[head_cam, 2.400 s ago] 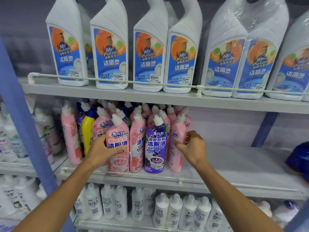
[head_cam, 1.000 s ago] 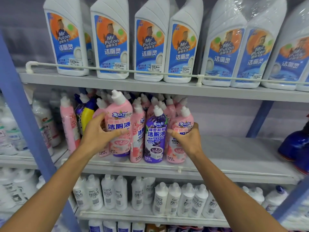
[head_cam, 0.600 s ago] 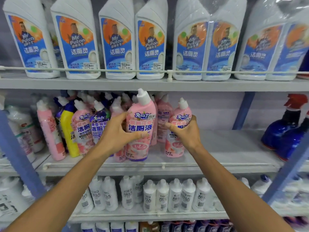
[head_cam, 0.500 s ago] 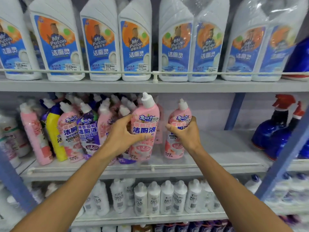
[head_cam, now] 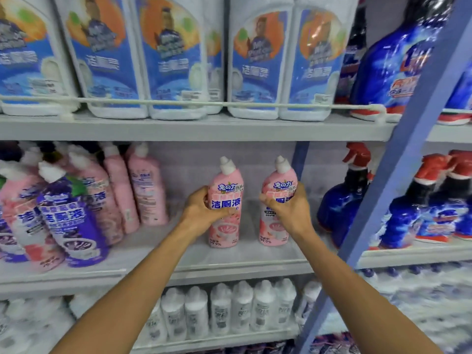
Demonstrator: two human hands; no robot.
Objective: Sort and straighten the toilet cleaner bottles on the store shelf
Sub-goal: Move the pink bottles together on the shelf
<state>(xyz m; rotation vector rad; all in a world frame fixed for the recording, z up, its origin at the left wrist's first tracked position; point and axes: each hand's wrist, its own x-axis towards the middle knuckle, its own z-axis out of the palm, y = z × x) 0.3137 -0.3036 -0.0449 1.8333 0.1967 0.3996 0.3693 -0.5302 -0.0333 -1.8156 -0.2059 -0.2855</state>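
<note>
Two pink toilet cleaner bottles with white caps stand upright side by side on the right part of the middle shelf (head_cam: pixel 153 254). My left hand (head_cam: pixel 201 213) grips the left pink bottle (head_cam: pixel 226 226) around its waist. My right hand (head_cam: pixel 288 210) grips the right pink bottle (head_cam: pixel 274 228) the same way. A crowded group of pink bottles (head_cam: pixel 148 190) and a purple bottle (head_cam: pixel 69 221) fills the left of this shelf, several of them leaning.
Large white bottles with blue labels (head_cam: pixel 255 65) line the top shelf behind a white rail (head_cam: pixel 178 103). A blue upright post (head_cam: pixel 398 175) slants at the right, with blue spray bottles (head_cam: pixel 339 200) beside it. Small white bottles (head_cam: pixel 229 310) fill the lower shelf.
Both hands have carried their pink bottles to the right, away from the crowded group, and the bottles now stand apart on open shelf. My view has swung right with them.
</note>
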